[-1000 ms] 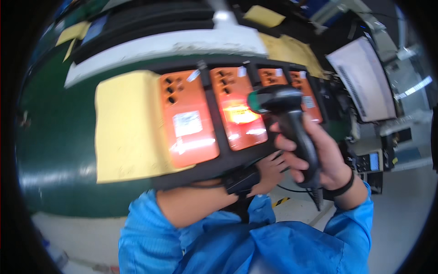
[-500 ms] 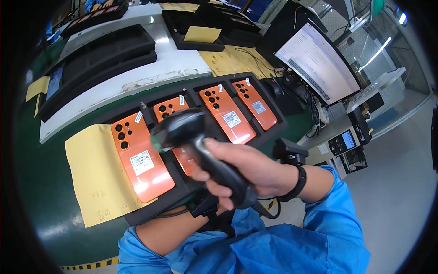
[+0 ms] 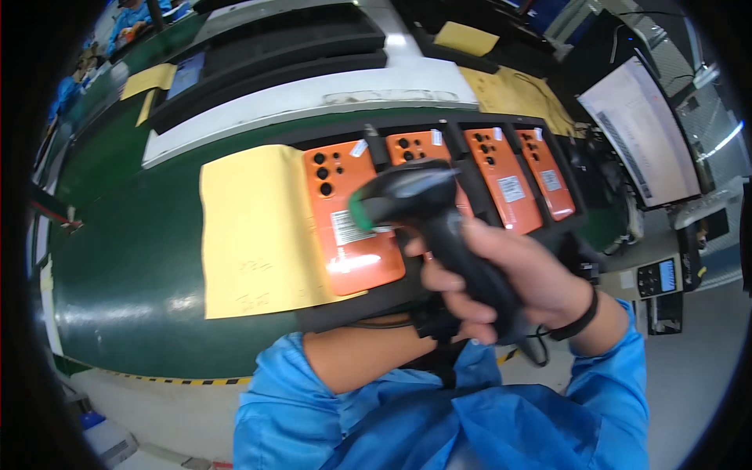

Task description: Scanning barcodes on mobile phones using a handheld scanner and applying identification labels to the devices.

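Note:
My right hand (image 3: 529,270) is wrapped round the grip of a black handheld barcode scanner (image 3: 415,188) with a green nose. The scanner's head hangs over the leftmost orange phone (image 3: 364,270), its nose overlapping the white label. That phone lies back up, at the left end of a black foam tray (image 3: 333,313). More orange phones fill slots to its right: one partly hidden by the scanner, then a third phone (image 3: 509,204) and an outer phone (image 3: 548,184). My left forearm (image 3: 352,356) reaches across below the tray; its hand is hidden behind my right hand and the scanner.
Yellow paper (image 3: 251,235) lies on the green table (image 3: 133,290), reaching under the leftmost phone. Beyond the tray are a white board (image 3: 313,121) and black trays (image 3: 290,35). A lit monitor (image 3: 638,129) and a device with a small display (image 3: 658,278) stand right.
My view has swung left, so the tray and phones sit further right in the picture. The scanner, still in my right hand, has moved left over the leftmost phone's label.

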`<action>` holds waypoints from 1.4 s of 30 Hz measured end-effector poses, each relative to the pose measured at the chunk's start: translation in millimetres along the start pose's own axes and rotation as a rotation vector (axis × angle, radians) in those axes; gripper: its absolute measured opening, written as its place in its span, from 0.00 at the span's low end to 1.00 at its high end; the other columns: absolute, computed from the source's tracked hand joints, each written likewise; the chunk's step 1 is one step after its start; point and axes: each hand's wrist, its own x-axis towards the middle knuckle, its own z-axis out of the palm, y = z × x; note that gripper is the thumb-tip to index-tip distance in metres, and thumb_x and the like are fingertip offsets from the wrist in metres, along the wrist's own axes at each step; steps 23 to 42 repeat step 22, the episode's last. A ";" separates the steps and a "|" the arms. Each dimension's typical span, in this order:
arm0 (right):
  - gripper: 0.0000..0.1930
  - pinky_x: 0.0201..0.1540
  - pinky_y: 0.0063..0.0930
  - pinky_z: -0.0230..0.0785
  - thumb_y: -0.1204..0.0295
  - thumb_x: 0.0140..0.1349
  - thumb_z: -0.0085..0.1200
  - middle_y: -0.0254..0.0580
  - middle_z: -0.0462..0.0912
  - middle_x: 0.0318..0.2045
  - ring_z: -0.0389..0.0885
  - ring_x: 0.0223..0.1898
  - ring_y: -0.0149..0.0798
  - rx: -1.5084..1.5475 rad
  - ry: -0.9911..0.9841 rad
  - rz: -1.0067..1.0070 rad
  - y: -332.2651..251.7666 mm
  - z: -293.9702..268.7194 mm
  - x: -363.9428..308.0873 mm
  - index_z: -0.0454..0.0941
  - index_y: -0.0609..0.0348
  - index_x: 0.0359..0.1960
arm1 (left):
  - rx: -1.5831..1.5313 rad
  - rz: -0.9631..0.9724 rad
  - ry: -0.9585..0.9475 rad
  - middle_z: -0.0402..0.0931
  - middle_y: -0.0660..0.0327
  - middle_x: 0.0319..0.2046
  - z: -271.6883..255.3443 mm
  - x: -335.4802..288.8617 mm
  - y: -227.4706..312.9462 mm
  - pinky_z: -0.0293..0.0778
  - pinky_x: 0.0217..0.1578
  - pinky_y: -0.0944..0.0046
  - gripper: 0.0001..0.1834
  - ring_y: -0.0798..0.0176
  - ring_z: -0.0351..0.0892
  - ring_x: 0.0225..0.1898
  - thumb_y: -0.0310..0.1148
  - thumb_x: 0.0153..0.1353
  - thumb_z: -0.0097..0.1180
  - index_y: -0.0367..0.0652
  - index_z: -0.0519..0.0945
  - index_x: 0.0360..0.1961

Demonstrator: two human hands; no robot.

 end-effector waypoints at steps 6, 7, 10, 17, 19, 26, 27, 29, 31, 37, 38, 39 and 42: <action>0.30 0.24 0.20 0.68 0.59 0.68 0.58 0.36 0.78 0.33 0.75 0.24 0.25 -0.764 0.484 -0.655 -45.1 -91.6 -82.8 0.65 0.65 0.64 | 0.048 0.012 0.006 0.69 0.57 0.68 14.9 5.3 -7.3 0.50 0.75 0.46 0.11 0.49 0.60 0.73 0.35 0.62 0.56 0.46 0.89 0.36; 0.28 0.27 0.19 0.69 0.63 0.67 0.58 0.32 0.77 0.30 0.76 0.27 0.24 -0.852 0.682 -0.799 -53.3 -111.0 -95.9 0.67 0.65 0.63 | 0.053 -0.010 -0.109 0.66 0.55 0.70 1.4 9.3 -2.6 0.49 0.75 0.45 0.12 0.49 0.57 0.74 0.33 0.61 0.55 0.46 0.87 0.42; 0.33 0.33 0.21 0.72 0.64 0.67 0.63 0.37 0.81 0.37 0.78 0.32 0.25 -0.936 1.196 -0.923 -61.0 -220.3 -145.8 0.66 0.72 0.67 | 0.087 0.019 -0.225 0.63 0.53 0.71 -4.5 17.8 3.6 0.47 0.76 0.44 0.16 0.48 0.54 0.75 0.30 0.59 0.57 0.46 0.85 0.48; 0.24 0.39 0.29 0.75 0.60 0.68 0.60 0.43 0.85 0.35 0.83 0.34 0.33 -0.939 1.295 -0.713 19.6 -366.3 -105.4 0.78 0.65 0.58 | 0.079 -0.010 -0.311 0.60 0.57 0.73 -18.3 20.8 7.4 0.49 0.74 0.44 0.19 0.48 0.54 0.75 0.31 0.56 0.62 0.51 0.84 0.51; 0.22 0.46 0.33 0.75 0.57 0.69 0.57 0.48 0.87 0.40 0.86 0.40 0.41 -1.031 1.393 -0.686 21.5 -368.0 -95.9 0.81 0.62 0.55 | 0.094 -0.005 -0.340 0.59 0.58 0.73 -23.4 24.0 10.3 0.49 0.74 0.44 0.19 0.49 0.54 0.75 0.32 0.56 0.62 0.52 0.83 0.51; 0.23 0.50 0.37 0.75 0.54 0.69 0.56 0.53 0.87 0.45 0.86 0.46 0.49 -1.082 1.448 -0.654 17.8 -359.6 -97.5 0.82 0.61 0.53 | 0.151 -0.014 -0.400 0.58 0.59 0.74 -24.5 28.6 9.9 0.48 0.75 0.45 0.21 0.49 0.53 0.76 0.32 0.57 0.62 0.55 0.82 0.54; 0.23 0.50 0.37 0.75 0.54 0.69 0.56 0.53 0.87 0.45 0.86 0.46 0.49 -1.082 1.448 -0.654 17.8 -359.6 -97.5 0.82 0.61 0.53 | 0.151 -0.014 -0.400 0.58 0.59 0.74 -24.5 28.6 9.9 0.48 0.75 0.45 0.21 0.49 0.53 0.76 0.32 0.57 0.62 0.55 0.82 0.54; 0.23 0.50 0.37 0.75 0.54 0.69 0.56 0.53 0.87 0.45 0.86 0.46 0.49 -1.082 1.448 -0.654 17.8 -359.6 -97.5 0.82 0.61 0.53 | 0.151 -0.014 -0.400 0.58 0.59 0.74 -24.5 28.6 9.9 0.48 0.75 0.45 0.21 0.49 0.53 0.76 0.32 0.57 0.62 0.55 0.82 0.54; 0.23 0.50 0.37 0.75 0.54 0.69 0.56 0.53 0.87 0.45 0.86 0.46 0.49 -1.082 1.448 -0.654 17.8 -359.6 -97.5 0.82 0.61 0.53 | 0.151 -0.014 -0.400 0.58 0.59 0.74 -24.5 28.6 9.9 0.48 0.75 0.45 0.21 0.49 0.53 0.76 0.32 0.57 0.62 0.55 0.82 0.54; 0.23 0.50 0.37 0.75 0.54 0.69 0.56 0.53 0.87 0.45 0.86 0.46 0.49 -1.082 1.448 -0.654 17.8 -359.6 -97.5 0.82 0.61 0.53 | 0.151 -0.014 -0.400 0.58 0.59 0.74 -24.5 28.6 9.9 0.48 0.75 0.45 0.21 0.49 0.53 0.76 0.32 0.57 0.62 0.55 0.82 0.54; 0.23 0.50 0.37 0.75 0.54 0.69 0.56 0.53 0.87 0.45 0.86 0.46 0.49 -1.082 1.448 -0.654 17.8 -359.6 -97.5 0.82 0.61 0.53 | 0.151 -0.014 -0.400 0.58 0.59 0.74 -24.5 28.6 9.9 0.48 0.75 0.45 0.21 0.49 0.53 0.76 0.32 0.57 0.62 0.55 0.82 0.54; 0.23 0.50 0.37 0.75 0.54 0.69 0.56 0.53 0.87 0.45 0.86 0.46 0.49 -1.082 1.448 -0.654 17.8 -359.6 -97.5 0.82 0.61 0.53 | 0.151 -0.014 -0.400 0.58 0.59 0.74 -24.5 28.6 9.9 0.48 0.75 0.45 0.21 0.49 0.53 0.76 0.32 0.57 0.62 0.55 0.82 0.54; 0.23 0.50 0.37 0.75 0.54 0.69 0.56 0.53 0.87 0.45 0.86 0.46 0.49 -1.082 1.448 -0.654 17.8 -359.6 -97.5 0.82 0.61 0.53 | 0.151 -0.014 -0.400 0.58 0.59 0.74 -24.5 28.6 9.9 0.48 0.75 0.45 0.21 0.49 0.53 0.76 0.32 0.57 0.62 0.55 0.82 0.54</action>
